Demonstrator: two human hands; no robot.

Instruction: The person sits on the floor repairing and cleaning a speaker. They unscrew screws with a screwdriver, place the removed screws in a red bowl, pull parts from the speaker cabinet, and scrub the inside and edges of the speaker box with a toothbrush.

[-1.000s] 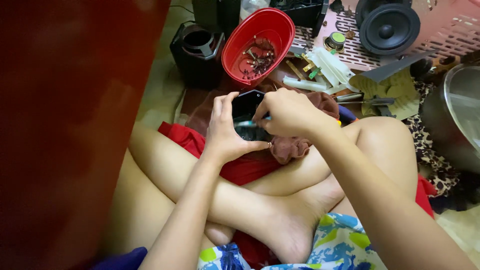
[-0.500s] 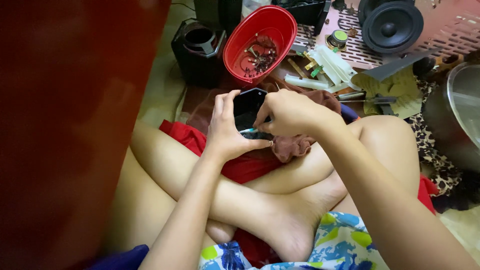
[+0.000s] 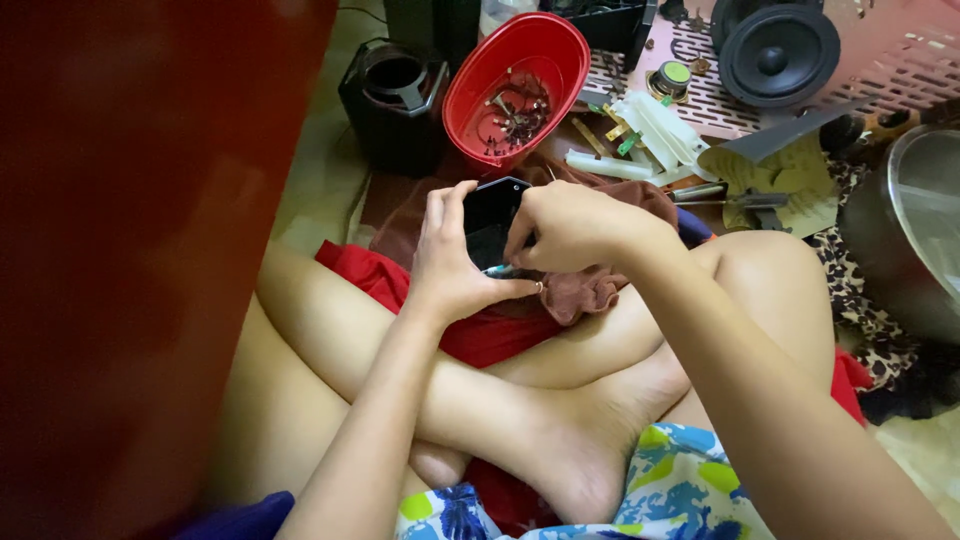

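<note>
I sit cross-legged on the floor, and both hands meet at the upper centre of the frame, above my knees. My left hand (image 3: 450,262) cradles a small black device (image 3: 492,215) from the left and below; its fingers (image 3: 437,212) curl up along the device's left edge and are clamped on it, and the thumb lies beneath, pointing right. My right hand (image 3: 572,226) comes in from the right and covers the device's right side; its fingers are bunched together, pinched on a thin tool (image 3: 500,270) whose pale tip shows at the device's lower edge. What kind of tool it is I cannot tell.

A brown cloth (image 3: 590,290) lies just below and to the right of the hands, over red fabric (image 3: 480,335) on my lap.

Above the hands, top centre, a red bowl (image 3: 560,50) stands tilted and holds small dark metal parts (image 3: 510,110). A black housing (image 3: 395,95) stands to its left. To the right of the bowl lie white plastic pieces (image 3: 655,125). A black speaker (image 3: 780,55) sits at the upper right, and a metal pot (image 3: 900,230) stands at the right edge. A blurred red panel (image 3: 140,250) fills the left of the frame.
</note>
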